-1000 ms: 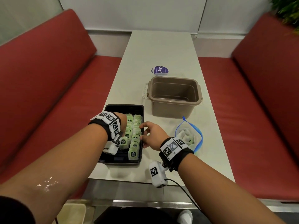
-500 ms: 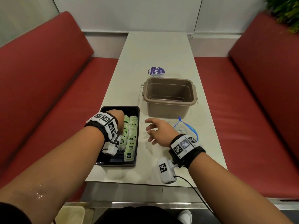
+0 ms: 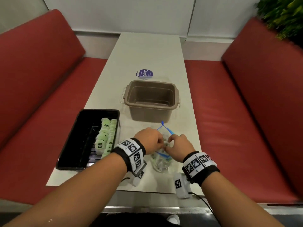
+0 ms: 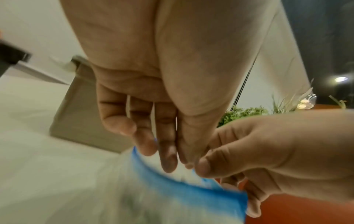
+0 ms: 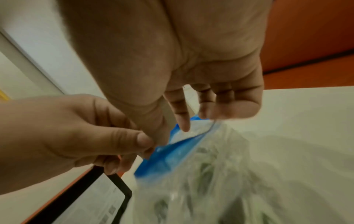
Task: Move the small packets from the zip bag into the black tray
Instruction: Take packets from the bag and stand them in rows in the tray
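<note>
The clear zip bag (image 3: 161,161) with a blue zip strip stands on the table between my hands, right of the black tray (image 3: 77,145). Blurred green-white packets (image 3: 157,164) show through its plastic. My left hand (image 3: 159,143) pinches the blue rim (image 4: 182,192) from the left. From the other side my right hand (image 3: 169,145) pinches the same rim (image 5: 172,154), thumb against forefinger. Two rows of small green packets (image 3: 106,136) lie along the tray's right side; its left half is bare black.
An empty brown plastic bin (image 3: 150,100) stands just behind the bag. A round purple-and-white lid (image 3: 144,74) lies beyond it. Red bench seats (image 3: 246,128) flank the narrow white table (image 3: 147,51). The table's front edge runs just under my wrists.
My left hand left the tray and moved right to the bag. The right hand went back to the bag too. Both now pinch its blue rim, and the bag sits nearer me.
</note>
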